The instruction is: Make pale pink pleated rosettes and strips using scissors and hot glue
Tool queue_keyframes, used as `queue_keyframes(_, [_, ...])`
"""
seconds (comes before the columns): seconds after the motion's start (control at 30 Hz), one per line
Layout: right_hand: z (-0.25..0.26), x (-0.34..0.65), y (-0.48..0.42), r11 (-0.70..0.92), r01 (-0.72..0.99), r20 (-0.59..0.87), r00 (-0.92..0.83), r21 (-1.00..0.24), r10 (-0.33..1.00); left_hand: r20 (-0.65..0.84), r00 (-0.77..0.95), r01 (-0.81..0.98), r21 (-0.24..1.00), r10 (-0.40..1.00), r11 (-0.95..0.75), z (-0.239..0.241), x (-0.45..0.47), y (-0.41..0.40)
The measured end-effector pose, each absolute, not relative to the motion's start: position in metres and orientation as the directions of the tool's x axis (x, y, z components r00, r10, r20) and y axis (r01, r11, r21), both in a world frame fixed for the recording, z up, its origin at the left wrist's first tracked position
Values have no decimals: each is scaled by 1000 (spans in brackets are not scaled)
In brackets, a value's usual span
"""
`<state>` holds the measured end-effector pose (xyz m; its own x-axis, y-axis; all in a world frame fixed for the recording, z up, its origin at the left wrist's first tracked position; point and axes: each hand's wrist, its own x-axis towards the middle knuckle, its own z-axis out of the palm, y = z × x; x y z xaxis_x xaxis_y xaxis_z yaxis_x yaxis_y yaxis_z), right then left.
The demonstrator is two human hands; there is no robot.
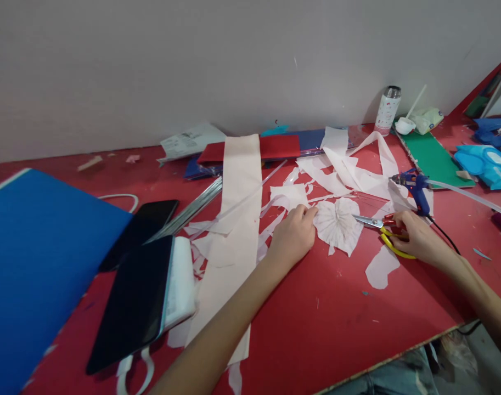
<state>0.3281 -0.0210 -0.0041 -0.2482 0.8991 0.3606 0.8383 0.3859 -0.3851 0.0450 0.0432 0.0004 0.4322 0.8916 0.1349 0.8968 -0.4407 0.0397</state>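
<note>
left hand (293, 235) pinches the pleated white paper rosette (338, 224) to steady it; right hand (417, 240) grips yellow-handled scissors (382, 229) aimed at it

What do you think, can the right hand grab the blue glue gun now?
Probably not right away: the right hand is holding the yellow scissors, so its grip is full. The blue glue gun lies just behind it with nothing between, so a freed hand looks able to reach it.

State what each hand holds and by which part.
The right hand grips the scissors by their yellow handles. The left hand touches the pleated paper at its left edge; a grip cannot be told.
</note>
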Motion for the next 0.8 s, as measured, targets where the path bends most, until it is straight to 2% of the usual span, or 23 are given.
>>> queue_keyframes(0.2, [-4,326,-19,421,817,378,-274,-393,884,143,481,877,-71,865,-475,-7,45,46])
queue_keyframes(0.4, [-2,323,-17,441,808,400,-282,-391,872,159,475,880,-49,866,-473,-7,46,46])
queue_keyframes(0.8, [-1,323,-17,386,837,322,-270,-388,907,139,465,884,-14,875,-467,-7,46,47])
